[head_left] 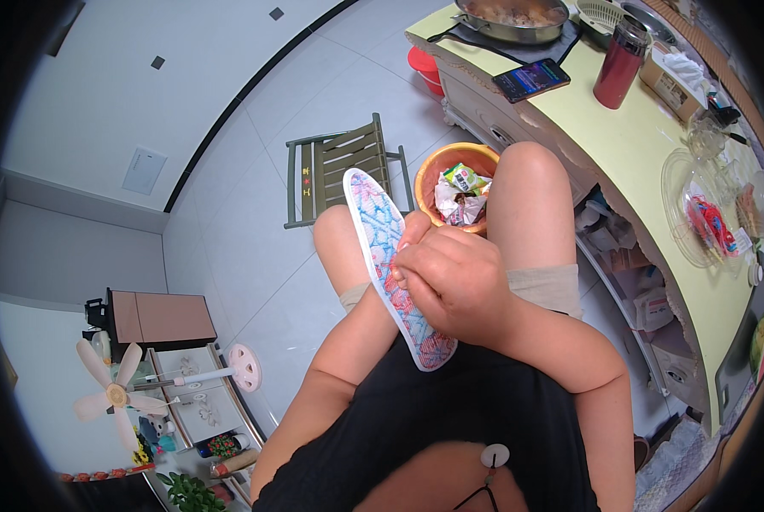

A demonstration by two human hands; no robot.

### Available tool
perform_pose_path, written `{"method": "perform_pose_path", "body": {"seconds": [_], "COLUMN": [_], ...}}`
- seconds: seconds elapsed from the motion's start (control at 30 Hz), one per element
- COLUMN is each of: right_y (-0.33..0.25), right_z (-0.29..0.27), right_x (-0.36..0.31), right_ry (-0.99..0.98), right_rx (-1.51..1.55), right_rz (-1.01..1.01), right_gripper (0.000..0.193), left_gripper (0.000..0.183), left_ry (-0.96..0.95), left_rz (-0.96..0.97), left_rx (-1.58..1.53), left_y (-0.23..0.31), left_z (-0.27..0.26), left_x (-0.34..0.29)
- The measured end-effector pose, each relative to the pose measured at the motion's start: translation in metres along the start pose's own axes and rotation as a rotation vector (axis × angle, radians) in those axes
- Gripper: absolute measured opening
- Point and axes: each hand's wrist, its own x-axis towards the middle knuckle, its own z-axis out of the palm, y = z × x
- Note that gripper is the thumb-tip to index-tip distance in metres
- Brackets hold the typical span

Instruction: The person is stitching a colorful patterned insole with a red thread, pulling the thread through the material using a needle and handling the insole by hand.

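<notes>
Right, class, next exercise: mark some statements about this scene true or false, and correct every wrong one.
1. The right hand touches the pink-and-blue patterned insole. True.
2. The smartphone lies face down on the table. False: its lit screen faces up.
3. The insulated bottle has a green body. False: its body is red.
4. Wrappers lie inside the orange bin. True.
5. The slatted folding stool is on the table. False: it is on the tiled floor.
6. The frying pan has food in it. True.
</notes>
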Motion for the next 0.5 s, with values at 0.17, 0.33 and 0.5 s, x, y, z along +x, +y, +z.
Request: {"method": "perform_pose_path", "body": {"seconds": [0.17,0.33,0.5], "right_y": [0.009,0.021,0.039], "right_z": [-0.011,-0.026,-0.03], "right_x": [-0.001,-0.012,-0.03], "right_ry": [0.029,0.006,-0.017], "right_rx": [0.09,0.649,0.826], "right_rz": [0.155,0.737,0.806], "right_gripper": [0.005,0.004,0.006], "left_gripper": [0.02,0.027,0.035], "left_ry": [0.332,0.637,0.655], "left_rz": [-0.047,0.062,0.022], "left_rx": [0.202,0.492,0.551], "left_y": [0.017,0.013,0.009], "left_z": [0.027,0.056,0.061], "left_x": [-0.009,-0.001,-0.002]}}
